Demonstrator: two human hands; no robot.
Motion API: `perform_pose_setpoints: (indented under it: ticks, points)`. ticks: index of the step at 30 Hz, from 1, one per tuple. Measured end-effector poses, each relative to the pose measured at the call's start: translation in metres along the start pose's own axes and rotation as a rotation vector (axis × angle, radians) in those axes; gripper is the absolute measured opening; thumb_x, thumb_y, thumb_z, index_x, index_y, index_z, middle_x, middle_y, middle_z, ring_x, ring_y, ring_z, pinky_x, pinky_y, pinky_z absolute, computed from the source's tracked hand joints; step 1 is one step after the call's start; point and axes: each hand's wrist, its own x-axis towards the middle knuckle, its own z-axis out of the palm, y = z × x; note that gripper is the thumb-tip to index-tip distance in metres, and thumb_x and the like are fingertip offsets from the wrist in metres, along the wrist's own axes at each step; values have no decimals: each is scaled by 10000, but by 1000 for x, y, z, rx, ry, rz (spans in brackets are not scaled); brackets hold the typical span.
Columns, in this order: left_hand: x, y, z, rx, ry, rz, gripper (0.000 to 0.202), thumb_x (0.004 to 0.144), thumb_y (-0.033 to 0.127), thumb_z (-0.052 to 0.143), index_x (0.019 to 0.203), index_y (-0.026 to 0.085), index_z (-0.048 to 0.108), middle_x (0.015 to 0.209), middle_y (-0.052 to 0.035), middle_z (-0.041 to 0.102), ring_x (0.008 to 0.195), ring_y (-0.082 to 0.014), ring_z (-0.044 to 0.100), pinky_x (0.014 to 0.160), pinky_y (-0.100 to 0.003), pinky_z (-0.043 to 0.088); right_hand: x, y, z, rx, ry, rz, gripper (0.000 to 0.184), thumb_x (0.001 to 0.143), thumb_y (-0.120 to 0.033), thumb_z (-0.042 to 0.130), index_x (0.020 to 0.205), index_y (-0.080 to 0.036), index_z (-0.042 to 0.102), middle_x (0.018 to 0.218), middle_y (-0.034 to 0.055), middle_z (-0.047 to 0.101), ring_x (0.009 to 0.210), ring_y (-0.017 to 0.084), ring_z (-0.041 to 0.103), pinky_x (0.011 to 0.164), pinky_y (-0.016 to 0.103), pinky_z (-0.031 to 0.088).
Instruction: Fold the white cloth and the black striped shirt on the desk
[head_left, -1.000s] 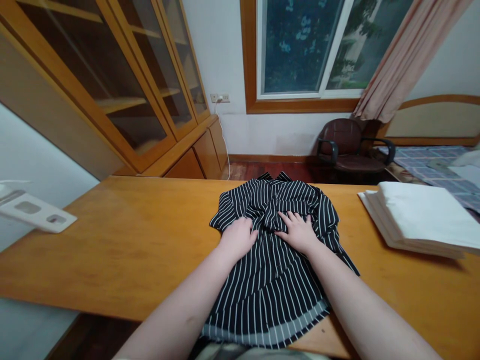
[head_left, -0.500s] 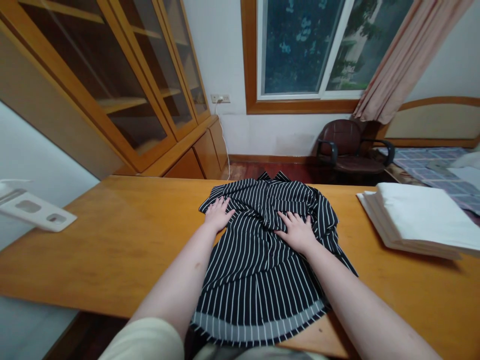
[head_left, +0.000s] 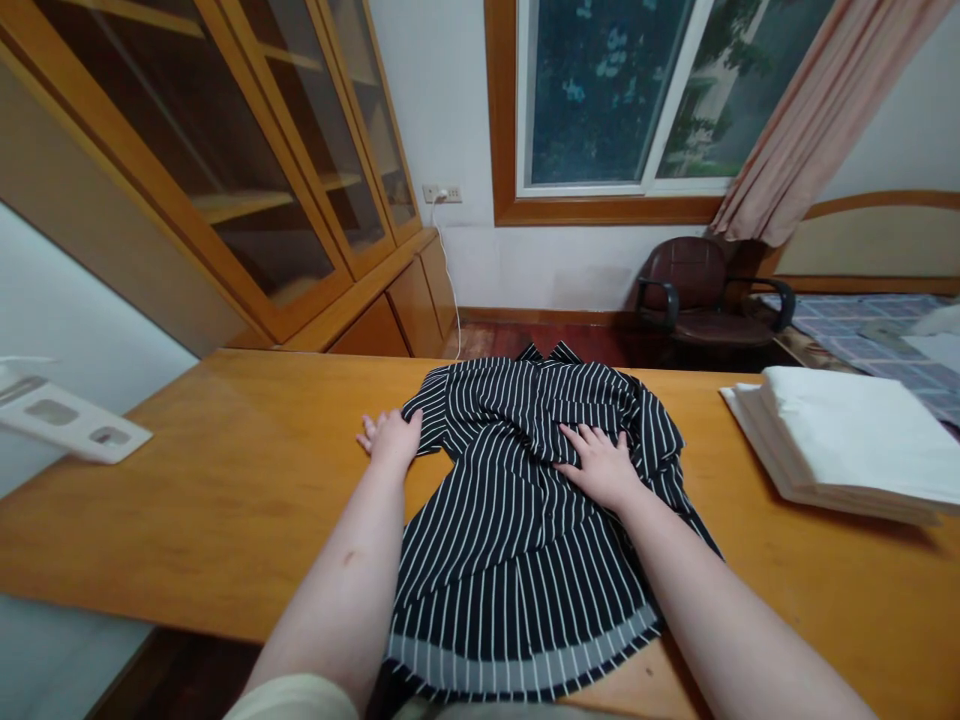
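Observation:
A black shirt with white stripes (head_left: 502, 520) lies spread on the wooden table (head_left: 247, 480), its collar at the far edge and its hem toward me. Creases run across its upper middle. My left hand (head_left: 391, 438) is at the outer end of the left-side sleeve (head_left: 429, 410), fingers apart over the table and thumb touching the cuff. Flat on the shirt's right half rests my right hand (head_left: 602, 468), its fingers spread over the folds. The right-side sleeve (head_left: 660, 430) lies bunched beyond that hand.
A stack of folded white cloth or sheets (head_left: 847, 440) sits on the table's right side. At the left edge is a white plastic object with oval openings (head_left: 75, 415). Beyond the table are a glass-door cabinet (head_left: 300, 220), an office chair (head_left: 690, 290) and a bed (head_left: 862, 320).
My left hand has slid left, off the shirt's shoulder area to the sleeve end, and the sleeve lies flatter. My right hand has stayed on the shirt.

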Motion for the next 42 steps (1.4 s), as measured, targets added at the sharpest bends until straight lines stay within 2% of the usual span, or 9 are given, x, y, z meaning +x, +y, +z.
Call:
perform_pose_setpoints:
  ticks: [6,15,19,25,29,33,37,39,42]
  points:
    - [19,-8,3,-340,17,62,206,774,349,522,807,189,648,894,-112,681,932,-280,607,871,-416,434,-1,2,-3,17,-3,-19,697,846,-646,308,1444,-293,257,1467,95,326,1334,315,253,1031,642,40]
    - [35,-23,6,-693,256,-41,280,810,403,428,870,167,567,836,-44,632,785,-165,603,734,-283,484,2,6,3,16,11,-28,710,829,-654,348,1441,-303,261,1458,93,340,1322,320,277,1030,643,38]
    - [41,-33,-5,-979,392,-119,224,710,399,546,679,181,509,691,5,562,710,-150,566,731,-289,477,0,4,-2,18,-9,-28,704,835,-646,338,1441,-295,265,1467,98,325,1328,317,269,1038,631,39]
    - [45,-43,-28,-1137,582,-240,191,690,351,532,656,197,424,667,31,493,675,-128,521,677,-266,468,0,2,-5,21,-41,-19,709,837,-648,328,1445,-289,258,1472,99,316,1341,323,243,1042,626,32]
    - [46,-53,-39,-1074,767,-385,130,740,327,465,722,209,412,724,17,502,753,-150,540,726,-296,479,0,4,-4,18,-19,-26,701,837,-641,340,1441,-292,269,1471,96,320,1336,317,253,1042,628,37]
    - [48,-66,-44,-1017,842,-493,93,792,309,390,796,220,417,815,-22,545,858,-190,581,786,-339,493,0,4,-4,25,-23,-22,706,835,-645,339,1441,-289,270,1468,100,325,1334,313,259,1040,633,36]
    - [33,-66,-51,-557,878,-707,283,791,192,335,1053,232,434,1157,-110,527,1111,-261,524,928,-444,428,0,4,-4,25,-29,-24,711,833,-649,338,1442,-289,266,1473,97,314,1337,317,252,1041,631,33]
    - [21,-59,-55,-263,895,-585,408,798,187,341,1205,205,370,1384,-150,343,1288,-290,355,1024,-486,326,0,4,-3,23,-22,-25,713,832,-649,344,1442,-290,265,1473,97,315,1337,317,252,1039,633,36]
    - [10,-43,-54,-97,677,-79,445,840,244,339,1276,160,371,1478,-138,219,1362,-305,215,1088,-492,224,0,4,-4,22,-27,-26,714,833,-652,337,1443,-291,263,1475,97,311,1338,320,249,1038,635,32]
